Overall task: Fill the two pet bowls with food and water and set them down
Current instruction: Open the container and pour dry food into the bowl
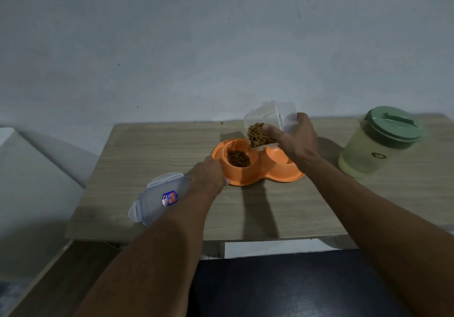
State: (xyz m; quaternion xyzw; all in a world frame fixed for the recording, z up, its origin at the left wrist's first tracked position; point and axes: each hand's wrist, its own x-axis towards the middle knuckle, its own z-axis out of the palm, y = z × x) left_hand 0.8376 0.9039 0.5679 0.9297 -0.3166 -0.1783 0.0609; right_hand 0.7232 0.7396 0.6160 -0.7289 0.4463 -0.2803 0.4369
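- The orange double bowl [277, 176] sits mid-table on the wooden table [147, 149]. Its left well holds a heap of kibble [238, 158].
- The left hand [208, 174] grips the dish's left rim, fingers mostly hidden.
- The right hand [297, 139] is wrapped around a clear container [270, 115], tilted mouth-down above the dish with kibble at its lip.
- The container's lid [157, 201] lies flat to the left, partly under the left forearm.
- A green-lidded jug [368, 154] stands well to the right.
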